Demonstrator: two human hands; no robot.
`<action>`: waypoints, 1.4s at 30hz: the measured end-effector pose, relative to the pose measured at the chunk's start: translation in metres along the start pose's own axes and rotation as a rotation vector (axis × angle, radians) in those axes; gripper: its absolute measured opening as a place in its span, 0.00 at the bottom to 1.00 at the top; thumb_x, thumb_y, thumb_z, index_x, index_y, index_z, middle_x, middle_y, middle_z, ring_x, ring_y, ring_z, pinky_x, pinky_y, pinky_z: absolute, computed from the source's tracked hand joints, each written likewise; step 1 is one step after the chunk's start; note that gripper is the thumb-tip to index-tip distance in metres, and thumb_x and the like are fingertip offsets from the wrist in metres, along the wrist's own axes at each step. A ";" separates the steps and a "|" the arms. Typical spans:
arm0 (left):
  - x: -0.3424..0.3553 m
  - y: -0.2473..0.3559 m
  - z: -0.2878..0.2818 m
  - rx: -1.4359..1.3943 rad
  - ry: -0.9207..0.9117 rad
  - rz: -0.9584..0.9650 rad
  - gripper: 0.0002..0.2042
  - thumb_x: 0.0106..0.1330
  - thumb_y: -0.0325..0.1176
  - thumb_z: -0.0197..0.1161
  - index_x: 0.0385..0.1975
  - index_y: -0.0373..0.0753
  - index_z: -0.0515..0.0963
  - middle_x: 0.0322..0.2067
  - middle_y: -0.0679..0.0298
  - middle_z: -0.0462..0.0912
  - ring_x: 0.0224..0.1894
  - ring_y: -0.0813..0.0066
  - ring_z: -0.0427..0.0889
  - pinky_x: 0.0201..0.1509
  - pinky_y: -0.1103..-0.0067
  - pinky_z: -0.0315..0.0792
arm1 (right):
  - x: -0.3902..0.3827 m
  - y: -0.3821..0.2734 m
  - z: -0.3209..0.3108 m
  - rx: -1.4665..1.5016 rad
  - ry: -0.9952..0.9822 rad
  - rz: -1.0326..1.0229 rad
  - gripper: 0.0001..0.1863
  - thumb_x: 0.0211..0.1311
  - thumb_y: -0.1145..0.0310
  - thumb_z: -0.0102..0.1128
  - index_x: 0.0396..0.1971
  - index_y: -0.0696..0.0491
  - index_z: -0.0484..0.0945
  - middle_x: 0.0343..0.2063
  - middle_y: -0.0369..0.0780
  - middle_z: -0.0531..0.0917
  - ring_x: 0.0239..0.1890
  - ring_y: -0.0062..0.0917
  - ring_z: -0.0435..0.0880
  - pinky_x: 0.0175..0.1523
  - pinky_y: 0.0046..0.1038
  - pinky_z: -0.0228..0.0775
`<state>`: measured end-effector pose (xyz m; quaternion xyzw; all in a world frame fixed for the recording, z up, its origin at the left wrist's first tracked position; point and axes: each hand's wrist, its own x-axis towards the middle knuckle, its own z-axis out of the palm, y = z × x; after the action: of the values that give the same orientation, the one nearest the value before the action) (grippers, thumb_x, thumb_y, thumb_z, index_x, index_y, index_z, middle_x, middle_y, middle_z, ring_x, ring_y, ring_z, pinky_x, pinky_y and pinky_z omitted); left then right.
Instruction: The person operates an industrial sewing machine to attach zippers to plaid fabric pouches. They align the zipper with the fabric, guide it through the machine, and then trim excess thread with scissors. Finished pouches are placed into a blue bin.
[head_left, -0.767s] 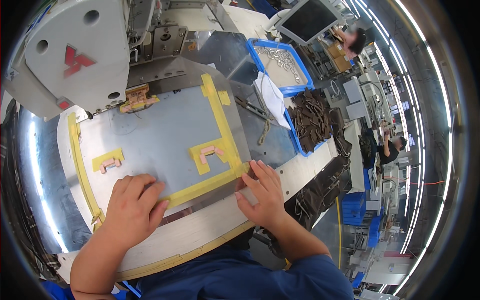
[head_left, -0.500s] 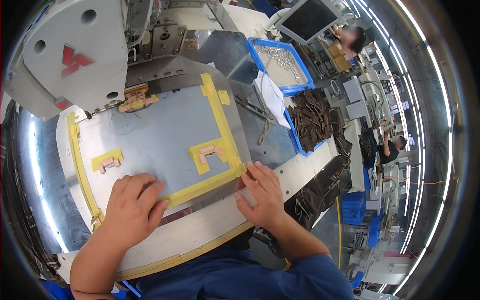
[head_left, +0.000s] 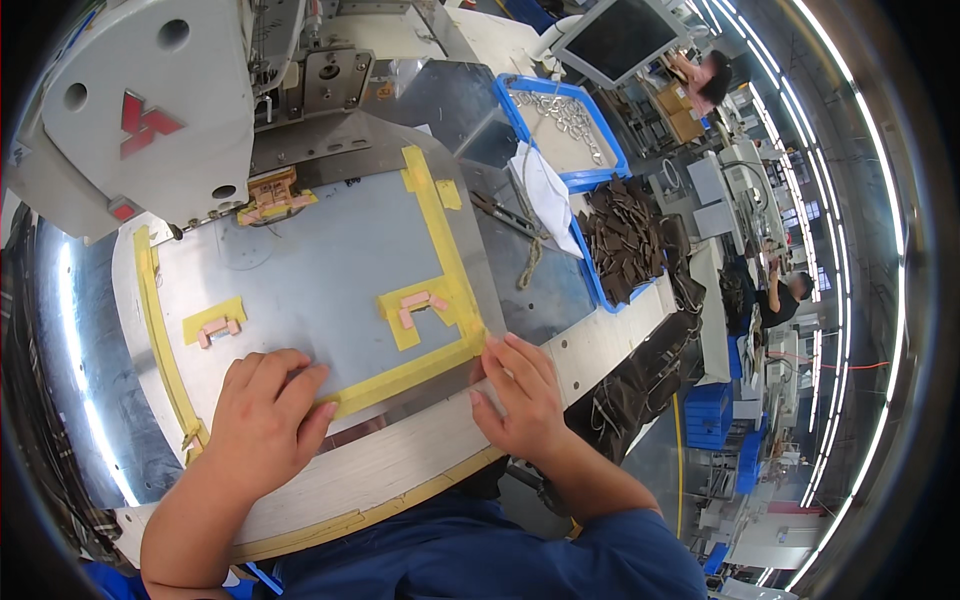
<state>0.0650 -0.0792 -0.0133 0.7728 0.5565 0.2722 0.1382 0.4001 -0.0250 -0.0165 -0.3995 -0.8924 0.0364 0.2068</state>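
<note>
left hand [head_left: 266, 415]: half-curled, thumb apart, at flat grey yellow-taped plate's [head_left: 330, 250] near edge
right hand [head_left: 522, 395]: loosely spread, at near-right corner

Lighting bright overall. Long white tube lights [head_left: 888, 240] burn out at far right, curved by the fisheye. Glare: hard white streak down the dark metal surface [head_left: 115, 400], far left; soft pale sheen across the left of the grey plate [head_left: 330, 260], mid-frame. Dark smear beside my right hand [head_left: 522, 395], shadow or reflection, cannot tell. My left hand [head_left: 265, 415] reads crisp. A co-worker's head [head_left: 715, 75], upper right, is smudged. Corners black.
</note>
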 end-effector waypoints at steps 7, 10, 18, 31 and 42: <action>0.000 0.000 -0.001 0.002 -0.004 0.001 0.20 0.54 0.30 0.76 0.48 0.36 0.84 0.49 0.54 0.81 0.48 0.51 0.79 0.55 0.64 0.75 | 0.001 -0.005 -0.002 0.013 -0.009 -0.050 0.26 0.56 0.62 0.73 0.54 0.59 0.85 0.58 0.48 0.84 0.64 0.46 0.80 0.68 0.47 0.70; 0.000 0.001 -0.001 -0.003 0.001 -0.003 0.20 0.54 0.30 0.76 0.48 0.36 0.84 0.49 0.54 0.81 0.48 0.52 0.79 0.55 0.64 0.75 | 0.005 -0.003 -0.003 -0.057 -0.024 0.016 0.28 0.58 0.59 0.73 0.55 0.58 0.84 0.58 0.48 0.85 0.63 0.47 0.81 0.68 0.48 0.69; 0.001 0.002 -0.001 -0.011 -0.001 0.000 0.20 0.54 0.29 0.76 0.48 0.36 0.83 0.49 0.53 0.81 0.48 0.51 0.79 0.55 0.64 0.75 | 0.009 0.040 -0.010 -0.056 0.126 0.081 0.22 0.64 0.63 0.71 0.54 0.60 0.83 0.54 0.48 0.86 0.59 0.51 0.83 0.65 0.49 0.72; 0.013 0.024 -0.001 0.018 -0.069 -0.018 0.18 0.57 0.31 0.76 0.48 0.36 0.84 0.48 0.53 0.81 0.50 0.51 0.80 0.57 0.63 0.74 | 0.094 0.104 -0.006 -0.217 -0.002 0.126 0.12 0.66 0.70 0.64 0.47 0.57 0.85 0.42 0.44 0.88 0.45 0.43 0.85 0.49 0.42 0.72; 0.105 0.096 0.079 -0.051 -0.066 0.089 0.14 0.63 0.35 0.73 0.47 0.37 0.85 0.43 0.58 0.83 0.46 0.54 0.82 0.53 0.63 0.75 | 0.067 0.098 -0.063 0.388 -0.211 0.273 0.11 0.77 0.72 0.49 0.48 0.59 0.80 0.41 0.49 0.85 0.47 0.48 0.84 0.53 0.42 0.76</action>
<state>0.2095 -0.0068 0.0001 0.8014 0.5097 0.2667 0.1639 0.4535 0.0835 0.0414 -0.4629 -0.8233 0.2758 0.1785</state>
